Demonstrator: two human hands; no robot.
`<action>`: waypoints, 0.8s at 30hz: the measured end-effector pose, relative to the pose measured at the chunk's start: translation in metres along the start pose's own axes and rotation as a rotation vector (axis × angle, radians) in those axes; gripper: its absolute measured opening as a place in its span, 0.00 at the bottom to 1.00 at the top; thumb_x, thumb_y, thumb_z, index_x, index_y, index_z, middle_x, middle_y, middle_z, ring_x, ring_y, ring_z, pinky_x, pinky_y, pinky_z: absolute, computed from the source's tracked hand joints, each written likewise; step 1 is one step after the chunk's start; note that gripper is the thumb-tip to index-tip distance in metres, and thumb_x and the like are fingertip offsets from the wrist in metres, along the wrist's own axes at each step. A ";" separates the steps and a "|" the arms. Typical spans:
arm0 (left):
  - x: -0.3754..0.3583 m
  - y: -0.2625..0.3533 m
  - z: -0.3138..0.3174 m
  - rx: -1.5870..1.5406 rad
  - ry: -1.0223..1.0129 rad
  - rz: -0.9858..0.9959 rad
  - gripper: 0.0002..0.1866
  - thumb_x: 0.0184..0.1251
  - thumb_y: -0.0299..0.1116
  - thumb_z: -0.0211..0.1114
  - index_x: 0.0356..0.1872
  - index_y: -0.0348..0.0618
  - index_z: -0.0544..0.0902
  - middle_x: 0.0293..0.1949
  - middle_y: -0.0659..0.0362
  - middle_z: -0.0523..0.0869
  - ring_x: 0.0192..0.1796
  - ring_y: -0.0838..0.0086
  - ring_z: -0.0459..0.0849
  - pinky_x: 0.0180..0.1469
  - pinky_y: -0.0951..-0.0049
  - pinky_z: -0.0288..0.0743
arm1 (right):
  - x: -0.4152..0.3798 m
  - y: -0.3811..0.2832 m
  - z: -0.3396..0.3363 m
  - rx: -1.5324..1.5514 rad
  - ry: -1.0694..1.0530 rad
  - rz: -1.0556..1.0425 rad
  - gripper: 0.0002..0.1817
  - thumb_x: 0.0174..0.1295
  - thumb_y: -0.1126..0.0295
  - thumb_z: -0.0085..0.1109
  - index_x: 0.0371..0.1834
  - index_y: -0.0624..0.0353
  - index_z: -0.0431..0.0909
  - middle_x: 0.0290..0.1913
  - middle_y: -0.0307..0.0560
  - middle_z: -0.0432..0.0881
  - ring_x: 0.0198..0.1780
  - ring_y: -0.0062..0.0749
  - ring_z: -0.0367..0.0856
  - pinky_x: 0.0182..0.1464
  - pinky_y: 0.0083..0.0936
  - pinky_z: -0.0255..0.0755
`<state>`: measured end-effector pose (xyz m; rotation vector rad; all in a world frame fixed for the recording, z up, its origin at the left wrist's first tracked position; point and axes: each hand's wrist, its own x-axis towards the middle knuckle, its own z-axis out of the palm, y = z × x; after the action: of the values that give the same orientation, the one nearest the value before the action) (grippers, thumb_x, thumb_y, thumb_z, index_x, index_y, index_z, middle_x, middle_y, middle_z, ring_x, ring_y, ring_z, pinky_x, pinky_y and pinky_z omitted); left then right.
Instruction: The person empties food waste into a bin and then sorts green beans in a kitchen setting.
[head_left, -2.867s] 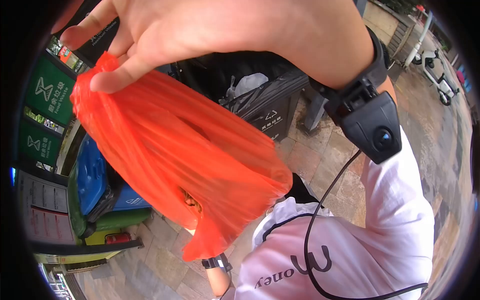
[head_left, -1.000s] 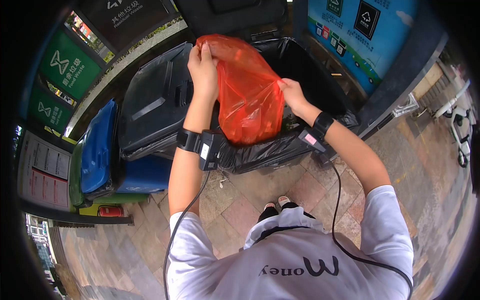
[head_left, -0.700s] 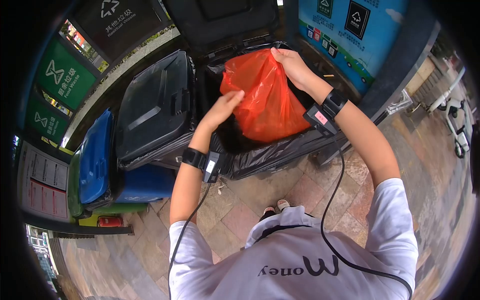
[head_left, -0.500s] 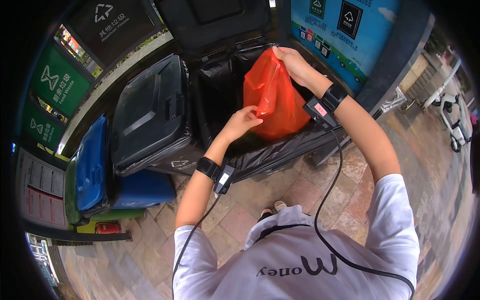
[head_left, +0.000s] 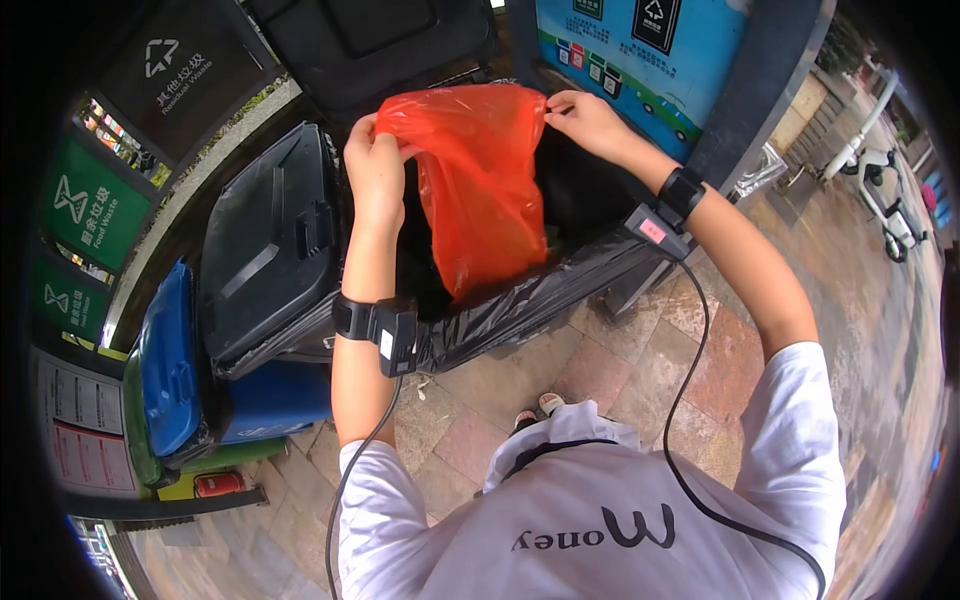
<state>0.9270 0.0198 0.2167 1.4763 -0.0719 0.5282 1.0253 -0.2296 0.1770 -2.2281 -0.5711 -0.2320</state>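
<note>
Hands first, in the head view: the left hand [head_left: 375, 170] is closed on one top corner of an orange plastic bag [head_left: 475, 185], and the right hand [head_left: 585, 115] pinches the opposite corner between thumb and fingers, so the bag's top edge is pulled taut between them. Stretched this way, the bag hangs flat and slack, its lower end tapering toward six o'clock, which suggests little or no weight inside it; whether anything is left in it cannot be told.

The bag hangs directly over the mouth of an open black bin [head_left: 560, 290], lined with a black liner folded over the rim, so anything dropping out would land inside. At eleven o'clock from the bag stands the raised lid [head_left: 370, 45]. At nine o'clock sits a closed black bin [head_left: 265, 250], and further toward eight o'clock a blue bin [head_left: 170, 365]. At one o'clock from the bag is a blue sorting poster [head_left: 640, 55]; green signs [head_left: 85, 205] stand at the far nine o'clock edge. Each wrist carries a black strapped device with a cable trailing to the white shirt [head_left: 590, 530].
</note>
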 end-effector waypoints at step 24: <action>-0.084 -0.105 -0.038 0.487 -0.471 -0.145 0.30 0.51 0.28 0.66 0.55 0.40 0.64 0.30 0.56 0.77 0.30 0.78 0.78 0.35 0.78 0.73 | -0.037 -0.061 -0.071 0.930 -0.072 0.029 0.15 0.56 0.79 0.50 0.49 0.64 0.68 0.48 0.42 0.75 0.50 0.25 0.73 0.54 0.23 0.65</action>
<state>0.8826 0.0311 0.0852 2.0447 -0.2155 0.0662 0.9653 -0.2600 0.2524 -1.3412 -0.5356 0.1216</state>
